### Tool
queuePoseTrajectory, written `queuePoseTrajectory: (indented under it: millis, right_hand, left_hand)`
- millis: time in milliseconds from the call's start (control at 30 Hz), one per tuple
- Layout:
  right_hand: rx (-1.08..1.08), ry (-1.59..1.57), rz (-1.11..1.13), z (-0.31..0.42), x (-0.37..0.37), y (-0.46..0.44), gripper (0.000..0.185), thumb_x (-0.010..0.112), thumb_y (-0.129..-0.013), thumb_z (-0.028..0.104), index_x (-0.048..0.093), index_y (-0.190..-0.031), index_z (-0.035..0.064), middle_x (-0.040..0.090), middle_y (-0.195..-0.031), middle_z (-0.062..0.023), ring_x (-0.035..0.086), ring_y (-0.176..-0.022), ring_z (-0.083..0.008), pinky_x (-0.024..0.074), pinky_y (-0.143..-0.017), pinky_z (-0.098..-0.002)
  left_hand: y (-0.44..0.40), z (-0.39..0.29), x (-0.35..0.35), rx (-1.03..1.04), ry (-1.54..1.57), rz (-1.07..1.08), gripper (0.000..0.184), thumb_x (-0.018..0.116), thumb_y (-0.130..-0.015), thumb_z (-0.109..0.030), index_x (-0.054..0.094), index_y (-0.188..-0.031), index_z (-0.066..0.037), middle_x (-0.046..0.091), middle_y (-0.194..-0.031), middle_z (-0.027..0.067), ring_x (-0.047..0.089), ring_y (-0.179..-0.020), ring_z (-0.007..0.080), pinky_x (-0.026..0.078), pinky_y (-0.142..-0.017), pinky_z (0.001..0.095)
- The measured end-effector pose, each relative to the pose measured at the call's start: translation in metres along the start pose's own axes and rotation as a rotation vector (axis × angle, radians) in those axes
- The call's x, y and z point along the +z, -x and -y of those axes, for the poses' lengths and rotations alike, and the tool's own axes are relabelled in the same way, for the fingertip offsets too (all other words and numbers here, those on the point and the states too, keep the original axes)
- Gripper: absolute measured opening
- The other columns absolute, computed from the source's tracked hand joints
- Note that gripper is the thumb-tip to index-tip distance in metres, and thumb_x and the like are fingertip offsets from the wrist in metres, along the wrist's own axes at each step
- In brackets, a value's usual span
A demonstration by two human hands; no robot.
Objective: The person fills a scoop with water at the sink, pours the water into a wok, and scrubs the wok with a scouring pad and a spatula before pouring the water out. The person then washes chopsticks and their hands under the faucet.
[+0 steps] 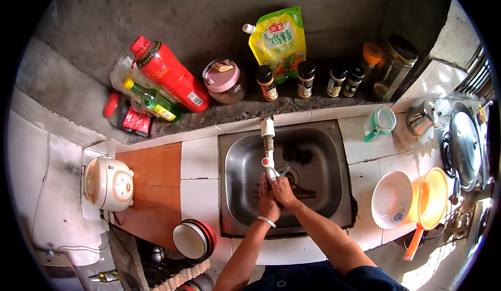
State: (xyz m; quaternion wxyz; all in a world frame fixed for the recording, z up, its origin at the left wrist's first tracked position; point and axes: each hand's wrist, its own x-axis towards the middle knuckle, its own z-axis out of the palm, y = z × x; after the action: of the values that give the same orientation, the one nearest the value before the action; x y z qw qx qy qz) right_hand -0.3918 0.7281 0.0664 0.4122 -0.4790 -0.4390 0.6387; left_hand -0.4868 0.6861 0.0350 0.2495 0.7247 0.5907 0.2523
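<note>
Both my hands are together under the white tap [268, 164] with a red dot on its handle, over the metal sink [334, 186]. My left hand [268, 201] has its fingers stretched towards the tap, and a white bracelet [266, 221] circles that wrist. Against its palm side lies my right hand [283, 192], close below the spout, with fingers mostly straight and partly hidden. Neither hand shows an object in it. Whether water is running I cannot tell. Behind the hands, thin dark sticks [302, 191] and a dark clump [297, 154] lie in the basin.
Right of the sink stand a green-lidded jar [380, 124], a white bowl [391, 199] and an orange ladle [432, 199]. Left are a rice cooker [108, 183] and stacked basins [193, 240]. Bottles, spice jars [306, 79] and a yellow pouch [279, 40] line the ledge behind.
</note>
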Motion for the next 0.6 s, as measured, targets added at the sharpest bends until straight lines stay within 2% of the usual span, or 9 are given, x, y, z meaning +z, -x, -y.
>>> queuePoseTrajectory:
  millis: [67, 133, 167, 233, 267, 333, 433, 533, 600]
  right_hand:
    - [0.218, -0.062, -0.111, -0.026, -0.006, -0.017, 0.039, 0.041, -0.093, 0.030, 0.058, -0.088, -0.0043, 0.060, -0.071, -0.0085, 0.057, -0.069, -0.0141, 0.0474, -0.065, -0.0282]
    - [0.404, -0.555, 0.009, -0.057, -0.016, -0.030, 0.037, 0.040, -0.093, 0.030, 0.055, -0.099, -0.0028, 0.060, -0.083, -0.0096, 0.057, -0.078, -0.0140, 0.0470, -0.070, -0.0278]
    - [0.343, -0.543, 0.043, -0.063, -0.016, -0.028, 0.036, 0.042, -0.092, 0.030, 0.053, -0.104, -0.0026, 0.060, -0.086, -0.0098, 0.057, -0.080, -0.0144, 0.0467, -0.072, -0.0278]
    - [0.225, -0.520, 0.101, -0.038, -0.003, -0.010, 0.037, 0.045, -0.091, 0.028, 0.048, -0.112, -0.0023, 0.059, -0.093, -0.0101, 0.057, -0.085, -0.0152, 0.0462, -0.076, -0.0277]
    - [0.025, -0.257, 0.007, -0.035, 0.004, -0.003, 0.043, 0.051, -0.088, 0.024, 0.041, -0.119, -0.0034, 0.058, -0.097, -0.0099, 0.057, -0.086, -0.0158, 0.0457, -0.079, -0.0275]
    - [-0.058, -0.115, -0.158, -0.018, 0.006, 0.001, 0.037, 0.055, -0.086, 0.021, 0.048, -0.110, -0.0064, 0.061, -0.087, -0.0103, 0.060, -0.080, -0.0167, 0.0473, -0.075, -0.0271]
    - [-0.131, 0.073, -0.059, -0.010, -0.008, -0.011, 0.034, 0.050, -0.089, 0.025, 0.055, -0.098, -0.0069, 0.062, -0.075, -0.0103, 0.061, -0.070, -0.0185, 0.0500, -0.068, -0.0290]
    - [0.288, -0.628, -0.007, 0.001, -0.009, -0.008, 0.039, 0.044, -0.093, 0.030, 0.059, -0.088, -0.0056, 0.061, -0.065, -0.0099, 0.061, -0.061, -0.0209, 0.0517, -0.060, -0.0317]
    - [0.280, -0.681, 0.175, -0.006, -0.020, -0.005, 0.039, 0.039, -0.094, 0.031, 0.056, -0.098, -0.0045, 0.063, -0.085, -0.0131, 0.062, -0.078, -0.0214, 0.0509, -0.072, -0.0340]
  left_hand:
    - [-0.001, -0.001, -0.002, 0.046, -0.055, 0.067, 0.081, 0.068, -0.064, -0.015, 0.030, -0.135, -0.009, 0.016, -0.142, 0.0207, 0.015, -0.131, 0.0384, 0.016, -0.106, 0.0439]
    - [-0.001, -0.002, -0.004, 0.088, -0.110, 0.135, 0.083, 0.068, -0.063, -0.014, 0.029, -0.135, -0.009, 0.021, -0.140, 0.0211, 0.013, -0.132, 0.0391, 0.013, -0.107, 0.0441]
    - [-0.002, -0.004, -0.005, 0.095, -0.041, 0.085, 0.084, 0.067, -0.062, -0.014, 0.028, -0.136, -0.010, 0.022, -0.141, 0.0186, 0.010, -0.133, 0.0388, 0.009, -0.108, 0.0475]
    - [-0.002, -0.007, -0.012, 0.022, -0.228, 0.165, 0.084, 0.067, -0.062, -0.016, 0.028, -0.136, -0.011, 0.023, -0.141, 0.0162, 0.009, -0.133, 0.0385, 0.006, -0.107, 0.0493]
    - [-0.004, -0.010, -0.016, -0.016, -0.323, 0.202, 0.083, 0.066, -0.062, -0.017, 0.028, -0.136, -0.012, 0.024, -0.141, 0.0150, 0.008, -0.133, 0.0384, 0.005, -0.107, 0.0501]
    - [-0.007, -0.014, -0.020, 0.030, -0.356, 0.183, 0.081, 0.065, -0.063, -0.018, 0.030, -0.136, -0.012, 0.024, -0.141, 0.0133, 0.007, -0.134, 0.0374, 0.003, -0.107, 0.0521]
    - [-0.006, 0.007, -0.007, 0.104, -0.198, 0.137, 0.078, 0.062, -0.064, -0.012, 0.030, -0.135, -0.008, 0.023, -0.142, 0.0155, 0.007, -0.134, 0.0376, 0.004, -0.106, 0.0517]
    - [-0.006, 0.016, -0.007, 0.164, 0.078, 0.149, 0.074, 0.056, -0.064, -0.005, 0.031, -0.134, -0.003, 0.022, -0.141, 0.0192, 0.007, -0.134, 0.0382, 0.005, -0.107, 0.0477]
    - [0.000, 0.012, -0.013, 0.197, 0.289, 0.160, 0.073, 0.051, -0.063, 0.000, 0.031, -0.133, 0.000, 0.021, -0.141, 0.0218, 0.009, -0.133, 0.0387, 0.006, -0.108, 0.0441]
